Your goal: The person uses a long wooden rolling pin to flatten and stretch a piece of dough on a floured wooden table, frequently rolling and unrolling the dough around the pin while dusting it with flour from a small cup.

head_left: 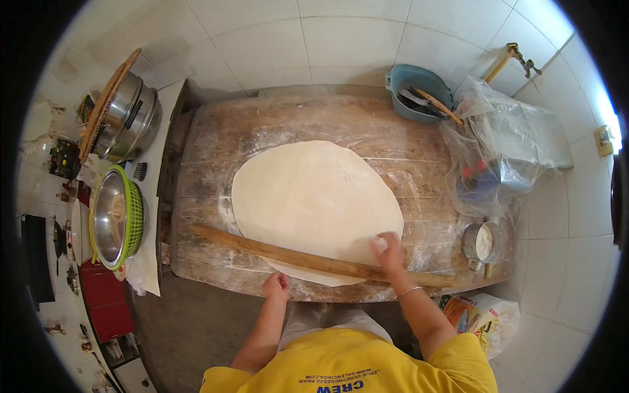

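Observation:
A large, thin sheet of dough (314, 196) lies spread on a floured wooden board (209, 150). Across its near part rests a long wooden rolling pin (295, 256), slanting down to the right. My left hand (276, 286) is at the board's front edge, just below the dough, with its fingers curled in; whatever they hold, if anything, is hidden. My right hand (391, 254) is over the dough's right near edge, just beyond the rolling pin. Its fingers are bent together around a small pale spot that I cannot make out. Neither hand grips the pin.
A blue-grey basin (401, 82) with utensils stands at the back right, beside a plastic-covered box (534, 134). A round container of flour (484, 242) sits at the board's right. On the left counter are a steel pot (141, 121) and a steel bowl in a green basket (135, 219).

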`<state>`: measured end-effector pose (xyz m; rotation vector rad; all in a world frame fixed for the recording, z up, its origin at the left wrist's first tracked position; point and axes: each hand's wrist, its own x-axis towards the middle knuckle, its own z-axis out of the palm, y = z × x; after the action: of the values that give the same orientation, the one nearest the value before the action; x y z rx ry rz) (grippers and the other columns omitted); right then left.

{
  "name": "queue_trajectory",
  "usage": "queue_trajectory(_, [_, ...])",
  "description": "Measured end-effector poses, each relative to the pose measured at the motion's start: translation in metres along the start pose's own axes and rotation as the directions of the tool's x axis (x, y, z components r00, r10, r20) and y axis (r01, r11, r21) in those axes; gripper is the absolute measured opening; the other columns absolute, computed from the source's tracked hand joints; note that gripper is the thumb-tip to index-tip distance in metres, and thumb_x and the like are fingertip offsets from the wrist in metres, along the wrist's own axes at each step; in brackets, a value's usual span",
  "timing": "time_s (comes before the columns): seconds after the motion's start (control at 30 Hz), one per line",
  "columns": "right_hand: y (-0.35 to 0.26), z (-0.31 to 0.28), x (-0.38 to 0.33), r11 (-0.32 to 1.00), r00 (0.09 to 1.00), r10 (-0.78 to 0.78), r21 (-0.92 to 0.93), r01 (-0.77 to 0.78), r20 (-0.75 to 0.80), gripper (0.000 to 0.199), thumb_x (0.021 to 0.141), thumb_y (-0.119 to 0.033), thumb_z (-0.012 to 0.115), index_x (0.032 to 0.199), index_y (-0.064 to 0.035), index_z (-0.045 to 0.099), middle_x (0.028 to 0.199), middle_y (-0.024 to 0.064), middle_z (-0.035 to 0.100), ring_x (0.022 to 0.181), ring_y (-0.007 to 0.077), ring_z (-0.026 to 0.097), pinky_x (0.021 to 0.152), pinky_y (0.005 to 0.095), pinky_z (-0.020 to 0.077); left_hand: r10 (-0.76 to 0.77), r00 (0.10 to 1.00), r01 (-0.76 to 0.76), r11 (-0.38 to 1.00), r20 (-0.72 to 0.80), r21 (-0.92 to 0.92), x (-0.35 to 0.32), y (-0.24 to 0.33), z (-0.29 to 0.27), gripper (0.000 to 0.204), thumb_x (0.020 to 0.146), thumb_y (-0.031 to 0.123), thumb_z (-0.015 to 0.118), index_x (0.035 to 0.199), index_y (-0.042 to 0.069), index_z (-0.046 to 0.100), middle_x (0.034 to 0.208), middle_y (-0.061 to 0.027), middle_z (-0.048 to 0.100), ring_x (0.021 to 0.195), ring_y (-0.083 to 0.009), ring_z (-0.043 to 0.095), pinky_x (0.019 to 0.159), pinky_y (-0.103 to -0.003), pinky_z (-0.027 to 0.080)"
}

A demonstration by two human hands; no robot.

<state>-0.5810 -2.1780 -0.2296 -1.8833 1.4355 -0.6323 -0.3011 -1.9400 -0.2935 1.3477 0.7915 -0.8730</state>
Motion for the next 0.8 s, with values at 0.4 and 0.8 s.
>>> queue_trajectory(0.4, [0.080, -0.006, 0.082, 0.819, 0.813, 0.573, -0.118, -0.562, 0.104, 0.026, 0.073, -0.019, 0.074, 0.085, 0.0017, 0.066, 0.078, 0.0169, 0.069, 0.069, 0.0282, 0.067, 0.066, 0.0379, 0.0525, 0.166, 0.974, -0.210, 0.913, 0.153, 0.350, 0.021, 0.046, 0.011, 0.015, 0.089, 0.010, 0.063, 0.102, 0.004, 0.057, 0.084, -0.0078, 0.063, 0.069, -0.0175, 0.063, 0.054, -0.030, 0.052])
queue_trajectory(0.8, [-0.032, 0.039, -0.053, 0.899, 0.909, -0.363, -0.180, 0.399, 0.203, 0.072, 0.071, -0.036, 0.080, 0.130, -0.0072, 0.051, 0.134, 0.0187, 0.051, 0.126, 0.0378, 0.046, 0.107, 0.0512, 0.0326, -0.140, 0.954, 0.004, 0.890, 0.264, 0.457, 0.008, 0.060, 0.025, 0.020, 0.093, 0.019, 0.058, 0.106, 0.004, 0.055, 0.093, -0.0117, 0.063, 0.077, -0.0227, 0.064, 0.062, -0.034, 0.057])
